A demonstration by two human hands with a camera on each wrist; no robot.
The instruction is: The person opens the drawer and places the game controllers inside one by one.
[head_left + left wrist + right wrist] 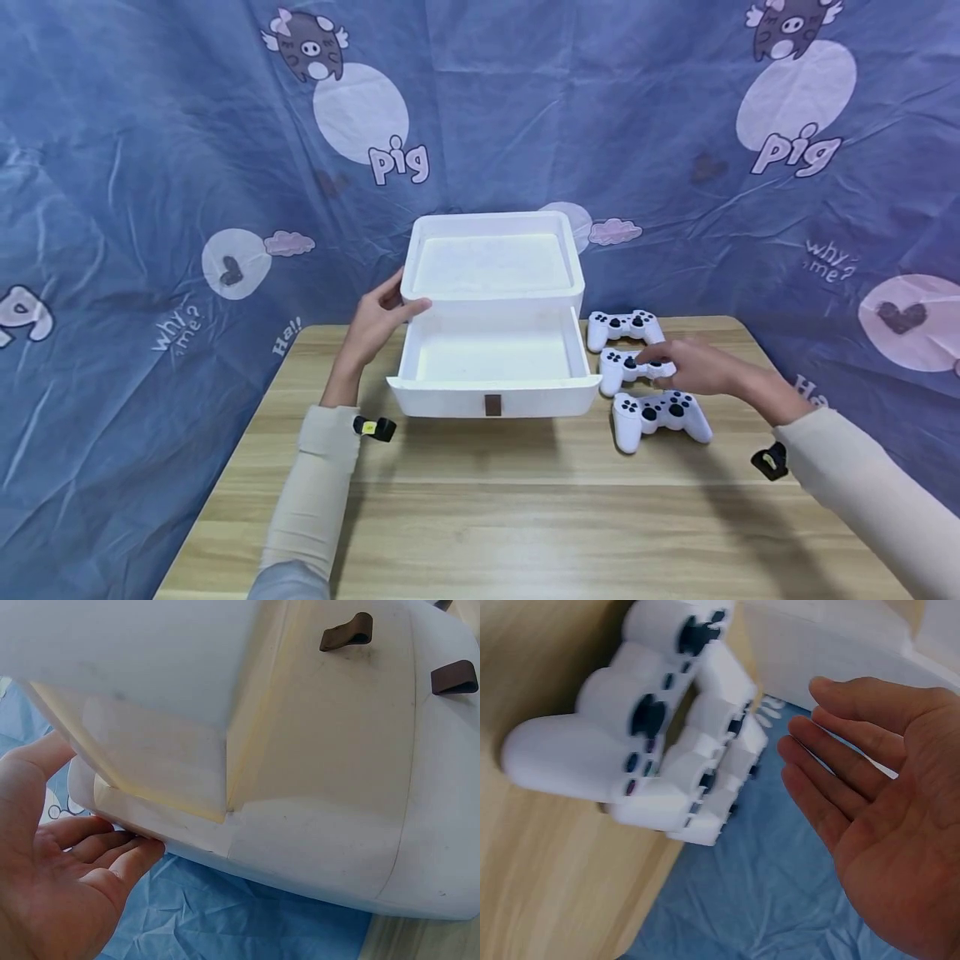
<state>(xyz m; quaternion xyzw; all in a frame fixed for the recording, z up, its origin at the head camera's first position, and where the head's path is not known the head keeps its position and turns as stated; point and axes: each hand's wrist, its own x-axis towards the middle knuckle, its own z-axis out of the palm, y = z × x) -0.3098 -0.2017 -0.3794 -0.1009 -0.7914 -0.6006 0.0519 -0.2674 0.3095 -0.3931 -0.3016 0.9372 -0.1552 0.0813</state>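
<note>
A white drawer unit [491,298] stands at the back of the table with its lower drawer [492,398] pulled out; the drawer holds nothing. My left hand [377,321] holds the unit's left front corner, thumb over the front edge and fingers against the side wall. In the left wrist view, those fingers [127,855] touch the white side. Over the middle one of three white game controllers [618,371] hovers my right hand [693,367]. The right wrist view shows its fingers [821,784] loosely extended, thumb apart, nothing held. The nearest controller [660,417] lies in front, the far controller [624,327] behind.
Blue cloth [480,108] with pig prints hangs behind and beside the wooden table [480,517]. A brown pull tab [492,405] sits on the drawer front. The controllers are lined up close along the unit's right side.
</note>
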